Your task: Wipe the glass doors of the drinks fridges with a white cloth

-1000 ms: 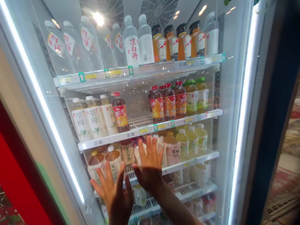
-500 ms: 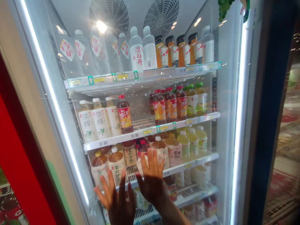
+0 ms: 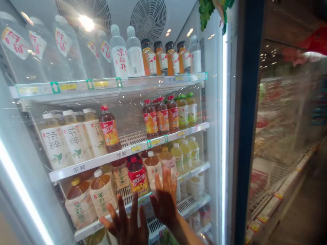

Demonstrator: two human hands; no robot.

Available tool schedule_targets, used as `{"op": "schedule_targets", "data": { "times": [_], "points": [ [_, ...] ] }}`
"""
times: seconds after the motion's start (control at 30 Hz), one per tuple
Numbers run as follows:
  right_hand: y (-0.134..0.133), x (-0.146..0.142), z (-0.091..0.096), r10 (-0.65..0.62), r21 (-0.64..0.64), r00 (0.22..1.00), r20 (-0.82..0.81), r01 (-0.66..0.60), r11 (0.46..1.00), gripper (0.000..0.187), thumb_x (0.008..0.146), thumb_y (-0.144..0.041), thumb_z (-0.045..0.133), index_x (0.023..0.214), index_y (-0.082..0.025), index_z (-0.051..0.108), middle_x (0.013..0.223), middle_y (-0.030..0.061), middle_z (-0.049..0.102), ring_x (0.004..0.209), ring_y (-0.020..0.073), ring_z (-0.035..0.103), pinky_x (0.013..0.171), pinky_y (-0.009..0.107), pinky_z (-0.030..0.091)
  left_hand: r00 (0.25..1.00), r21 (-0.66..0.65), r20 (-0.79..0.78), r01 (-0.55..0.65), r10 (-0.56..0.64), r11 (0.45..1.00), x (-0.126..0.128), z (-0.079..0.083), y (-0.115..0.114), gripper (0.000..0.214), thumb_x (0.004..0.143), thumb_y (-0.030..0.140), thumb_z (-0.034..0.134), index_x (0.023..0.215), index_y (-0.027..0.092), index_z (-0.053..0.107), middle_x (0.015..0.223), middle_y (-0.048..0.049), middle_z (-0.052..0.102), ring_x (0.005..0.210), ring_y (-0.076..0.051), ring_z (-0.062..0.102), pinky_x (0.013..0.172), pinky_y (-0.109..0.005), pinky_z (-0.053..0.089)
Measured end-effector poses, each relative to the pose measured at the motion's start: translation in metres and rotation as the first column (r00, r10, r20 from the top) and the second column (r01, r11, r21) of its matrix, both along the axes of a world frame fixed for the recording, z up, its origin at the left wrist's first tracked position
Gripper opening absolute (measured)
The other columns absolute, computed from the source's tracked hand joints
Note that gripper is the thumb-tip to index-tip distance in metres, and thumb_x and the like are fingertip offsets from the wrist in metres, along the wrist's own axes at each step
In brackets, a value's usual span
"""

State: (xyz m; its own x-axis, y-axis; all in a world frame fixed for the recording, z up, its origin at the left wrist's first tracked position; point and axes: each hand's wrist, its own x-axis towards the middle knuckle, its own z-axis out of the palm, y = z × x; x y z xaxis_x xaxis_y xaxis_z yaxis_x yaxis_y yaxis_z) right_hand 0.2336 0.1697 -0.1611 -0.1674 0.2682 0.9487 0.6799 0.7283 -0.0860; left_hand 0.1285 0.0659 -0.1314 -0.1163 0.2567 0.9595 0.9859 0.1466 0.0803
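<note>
My left hand (image 3: 129,223) is raised with fingers spread before the glass front of a drinks fridge, holding nothing visible. My right hand (image 3: 166,199) is up beside it, fingers stretched out and palm toward the fridge. Whether either palm touches the glass I cannot tell. Beyond the fingers stand a red-labelled iced tea bottle (image 3: 137,177) and a white-capped tea bottle (image 3: 152,166). A pale patch borders my right fingers; cloth or bottle label, I cannot tell which. Left of my left hand is another large tea bottle (image 3: 103,194).
Clear water bottles (image 3: 119,56) and orange drink bottles (image 3: 160,59) line the top shelf. Below are white-labelled bottles (image 3: 73,139) and red-capped bottles (image 3: 150,119). A lit strip (image 3: 224,136) and dark frame (image 3: 249,119) edge the right side; another shelved display (image 3: 270,153) lies beyond.
The view has swung right and closer, so the fridge contents sit further left. Both hands remain raised. The red-labelled iced tea bottle, earlier partly covered by something pale beside my right hand, now shows.
</note>
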Motion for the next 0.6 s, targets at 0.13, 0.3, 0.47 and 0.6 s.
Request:
{"op": "schedule_targets", "data": {
  "times": [0.13, 0.3, 0.47, 0.6],
  "points": [
    [0.009, 0.028, -0.031, -0.046, 0.027, 0.998, -0.041, 0.047, 0.999, 0.066, 0.104, -0.032, 0.034, 0.163, -0.011, 0.014, 0.17, 0.018, 0.015, 0.157, 0.037, 0.016, 0.111, 0.06, 0.046, 0.995, -0.032, 0.017, 0.096, -0.095, 0.995, 0.026, 0.0, 0.021, 0.085, 0.089, 0.016, 0.064, 0.158, 0.042, 0.021, 0.172, 0.0006, 0.002, 0.159, -0.03, -0.007, 0.125, -0.061, -0.013],
    [0.045, 0.077, 0.013, -0.066, -0.033, 0.996, -0.066, 0.064, 0.997, 0.069, 0.104, -0.035, 0.034, 0.164, -0.013, 0.008, 0.169, 0.019, 0.019, 0.155, 0.0409, 0.02, 0.109, 0.065, 0.047, 0.99, -0.022, 0.004, 0.142, -0.142, 0.99, 0.066, 0.014, 0.049, 0.083, 0.088, 0.024, 0.068, 0.157, 0.04, 0.025, 0.172, -0.0005, 0.002, 0.159, -0.032, -0.007, 0.124, -0.062, -0.013],
    [0.073, 0.116, 0.025, -0.04, -0.061, 0.999, -0.006, 0.04, 0.997, 0.071, 0.104, -0.043, 0.033, 0.165, -0.015, 0.01, 0.165, 0.0188, 0.031, 0.154, 0.0395, 0.026, 0.113, 0.065, 0.041, 0.986, 0.013, 0.0, 0.167, -0.167, 0.986, 0.116, 0.029, 0.079, 0.081, 0.089, 0.023, 0.067, 0.157, 0.04, 0.026, 0.172, -0.0005, 0.004, 0.159, -0.032, 0.001, 0.127, -0.061, 0.001],
    [0.083, 0.145, -0.013, -0.058, 0.022, 0.998, 0.001, 0.058, 0.998, 0.07, 0.104, -0.034, 0.033, 0.164, -0.014, 0.005, 0.172, 0.0137, 0.001, 0.159, 0.0315, 0.001, 0.125, 0.061, 0.019, 0.986, -0.011, -0.014, 0.166, -0.166, 0.986, 0.145, 0.028, 0.098, 0.081, 0.088, 0.019, 0.068, 0.156, 0.04, 0.029, 0.172, -0.0011, 0.006, 0.159, -0.032, 0.007, 0.126, -0.056, 0.023]
  ]
}}
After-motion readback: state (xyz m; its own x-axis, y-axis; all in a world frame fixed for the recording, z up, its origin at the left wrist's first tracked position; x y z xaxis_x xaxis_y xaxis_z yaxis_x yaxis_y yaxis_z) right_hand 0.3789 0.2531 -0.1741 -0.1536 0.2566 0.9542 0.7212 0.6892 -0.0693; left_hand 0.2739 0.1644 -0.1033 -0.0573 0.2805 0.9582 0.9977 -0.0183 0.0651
